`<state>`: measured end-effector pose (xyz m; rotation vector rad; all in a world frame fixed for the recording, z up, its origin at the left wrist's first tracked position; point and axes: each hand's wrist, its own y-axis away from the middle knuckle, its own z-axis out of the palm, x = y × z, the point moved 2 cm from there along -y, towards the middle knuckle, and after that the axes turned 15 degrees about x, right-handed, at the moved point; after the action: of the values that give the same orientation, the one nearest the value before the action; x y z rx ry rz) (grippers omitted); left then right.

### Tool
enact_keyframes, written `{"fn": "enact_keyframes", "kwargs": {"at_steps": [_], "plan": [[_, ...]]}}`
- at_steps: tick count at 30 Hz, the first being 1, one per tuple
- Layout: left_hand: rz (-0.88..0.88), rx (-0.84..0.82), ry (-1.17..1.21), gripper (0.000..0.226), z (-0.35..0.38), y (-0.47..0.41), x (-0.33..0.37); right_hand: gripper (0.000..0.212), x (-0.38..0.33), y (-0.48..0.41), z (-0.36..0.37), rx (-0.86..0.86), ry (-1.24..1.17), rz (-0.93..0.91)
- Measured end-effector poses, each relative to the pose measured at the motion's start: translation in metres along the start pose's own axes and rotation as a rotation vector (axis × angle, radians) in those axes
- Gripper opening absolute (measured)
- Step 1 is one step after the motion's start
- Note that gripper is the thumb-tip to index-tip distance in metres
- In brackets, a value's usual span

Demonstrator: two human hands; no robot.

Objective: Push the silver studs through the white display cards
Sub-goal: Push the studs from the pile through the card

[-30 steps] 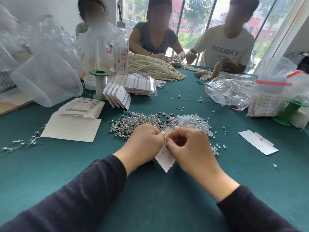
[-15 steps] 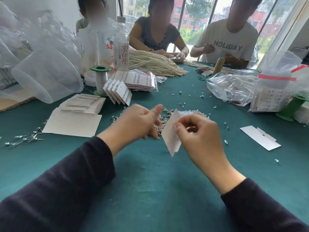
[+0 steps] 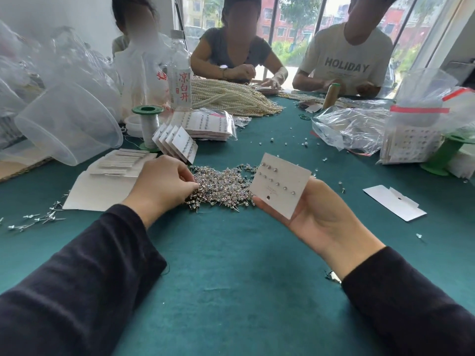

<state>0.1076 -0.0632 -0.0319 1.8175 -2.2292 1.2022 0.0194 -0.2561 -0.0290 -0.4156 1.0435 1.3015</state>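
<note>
A heap of silver studs (image 3: 223,185) lies on the green table (image 3: 231,265) in front of me. My left hand (image 3: 164,183) reaches into the heap's left edge, fingertips curled down among the studs; whether it pinches one is hidden. My right hand (image 3: 316,217), palm up, holds a white display card (image 3: 280,185) tilted toward me, thumb at its lower left corner and fingers behind it. Several studs sit in two rows on the card.
Blank cards (image 3: 102,181) lie stacked at left, filled cards (image 3: 180,142) lean behind the heap. A clear plastic tub (image 3: 69,122), a green spool (image 3: 147,127), a bottle (image 3: 181,80), pearl strands (image 3: 231,96) and plastic bags (image 3: 359,127) crowd the far side. A loose card (image 3: 395,202) lies at right. Three people sit opposite.
The hands have separated. My left hand left the card and went down to the stud heap. My right hand turned palm up, showing the card's front.
</note>
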Motion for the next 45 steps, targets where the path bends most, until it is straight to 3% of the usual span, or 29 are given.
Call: {"fn": "enact_keyframes", "kwargs": {"at_steps": [4,10,19,25,29,35,39,45], "plan": [[-0.005,-0.152,-0.040,0.015,-0.002,-0.003,0.001,0.021,0.002,-0.004,-0.004,-0.019,-0.036,0.073],[-0.003,-0.064,-0.018,0.005,-0.005,-0.002,0.001,0.022,0.004,-0.006,-0.007,-0.064,-0.059,0.121],[-0.065,-0.026,0.121,0.011,-0.011,-0.004,-0.003,0.020,0.007,-0.010,-0.008,-0.113,-0.074,0.161],[-0.207,-0.083,0.389,0.015,-0.005,-0.004,0.001,0.024,0.007,-0.012,-0.010,-0.131,-0.108,0.228],[-0.232,-0.073,0.340,0.019,-0.002,-0.005,-0.004,0.024,0.008,-0.012,-0.010,-0.141,-0.097,0.244],[-0.385,-0.206,0.502,0.010,-0.002,-0.006,-0.012,0.023,0.008,-0.011,-0.011,-0.134,-0.100,0.255],[-0.459,-0.285,0.607,0.020,-0.004,-0.005,-0.010,0.023,0.007,-0.011,-0.009,-0.145,-0.070,0.250],[-0.587,-0.432,0.944,0.021,-0.007,0.006,0.018,0.024,0.010,-0.009,-0.007,-0.161,-0.029,0.276]]}}
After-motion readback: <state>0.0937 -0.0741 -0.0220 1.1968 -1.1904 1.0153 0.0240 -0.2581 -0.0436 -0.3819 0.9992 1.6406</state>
